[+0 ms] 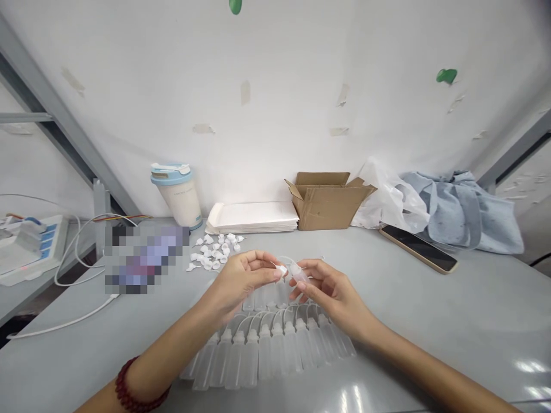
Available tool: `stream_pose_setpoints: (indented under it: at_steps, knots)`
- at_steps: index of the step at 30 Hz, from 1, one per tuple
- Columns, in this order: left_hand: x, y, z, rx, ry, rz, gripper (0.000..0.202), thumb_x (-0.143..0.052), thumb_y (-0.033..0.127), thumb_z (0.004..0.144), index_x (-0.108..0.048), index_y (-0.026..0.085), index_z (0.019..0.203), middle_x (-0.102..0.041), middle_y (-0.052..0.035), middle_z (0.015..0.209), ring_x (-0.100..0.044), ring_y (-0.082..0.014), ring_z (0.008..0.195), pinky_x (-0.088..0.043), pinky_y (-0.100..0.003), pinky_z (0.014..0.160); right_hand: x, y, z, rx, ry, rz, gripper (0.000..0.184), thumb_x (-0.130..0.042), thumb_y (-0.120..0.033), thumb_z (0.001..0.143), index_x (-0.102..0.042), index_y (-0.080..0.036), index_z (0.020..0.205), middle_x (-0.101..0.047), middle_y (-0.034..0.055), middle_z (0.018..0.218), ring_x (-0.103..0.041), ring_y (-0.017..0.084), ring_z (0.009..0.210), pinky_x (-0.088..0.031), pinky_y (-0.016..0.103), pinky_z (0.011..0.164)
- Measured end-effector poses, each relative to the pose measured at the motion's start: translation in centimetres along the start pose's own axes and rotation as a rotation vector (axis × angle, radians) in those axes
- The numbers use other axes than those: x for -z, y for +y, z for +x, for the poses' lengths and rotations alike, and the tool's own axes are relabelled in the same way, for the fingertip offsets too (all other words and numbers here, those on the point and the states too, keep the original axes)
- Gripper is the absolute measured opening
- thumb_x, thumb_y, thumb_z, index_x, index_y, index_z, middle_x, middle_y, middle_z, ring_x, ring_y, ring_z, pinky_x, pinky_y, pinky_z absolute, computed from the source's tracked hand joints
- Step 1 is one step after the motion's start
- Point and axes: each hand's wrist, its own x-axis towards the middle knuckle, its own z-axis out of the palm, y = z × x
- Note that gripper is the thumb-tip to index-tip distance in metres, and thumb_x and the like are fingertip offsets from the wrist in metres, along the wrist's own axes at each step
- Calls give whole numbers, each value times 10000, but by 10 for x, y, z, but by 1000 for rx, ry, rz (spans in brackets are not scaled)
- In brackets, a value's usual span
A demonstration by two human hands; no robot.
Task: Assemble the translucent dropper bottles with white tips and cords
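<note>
At the centre of the frame, the left hand's [246,279] grip pinches a small white cap [282,270] just beside the mouth of a translucent bottle [300,276], which the right hand's [331,288] grip grasps. Below, at lower centre, similar bottles in a row [276,351] lie on the table [482,324]; whether they hold anything cannot be told. Loose caps [216,250] lie left of centre, near a lidded cup [181,201]. Behind, right of centre, a cardboard box [325,209] stands with flaps open, its inside hidden.
</note>
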Motion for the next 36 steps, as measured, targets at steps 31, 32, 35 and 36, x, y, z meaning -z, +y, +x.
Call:
stream_pose_setpoints:
  at_steps: [31,32,35,36]
  knots:
    - [-11,-2,-13,-106,-72,390,273,-537,386,837,-651,164,725,-636,-13,673,-588,-138,630,-469,-225,590,3,-8,-11,93,-76,-338,224,-457,-325,904,-446,-218,1101,-629,21,768,-585,159,708,-417,261,576]
    - [-11,-2,-13,-101,-88,420,300,-516,388,849,-645,163,699,-623,-8,642,-573,-130,600,-458,-221,573,3,-8,-11,99,-83,-342,224,-459,-318,903,-446,-218,1103,-631,21,767,-588,160,710,-418,262,579]
    - [-11,-1,-14,-133,-133,446,219,-529,345,844,-650,172,786,-633,-9,701,-575,-133,631,-468,-224,603,4,-8,-10,83,-99,-332,220,-451,-302,907,-438,-217,1110,-634,15,753,-583,153,700,-413,257,580]
    - [-11,-1,-14,-165,-134,454,183,-542,325,835,-650,176,827,-641,-16,749,-586,-142,676,-477,-229,634,5,-9,-10,72,-100,-324,216,-447,-299,909,-437,-217,1109,-635,12,748,-577,149,692,-408,254,577]
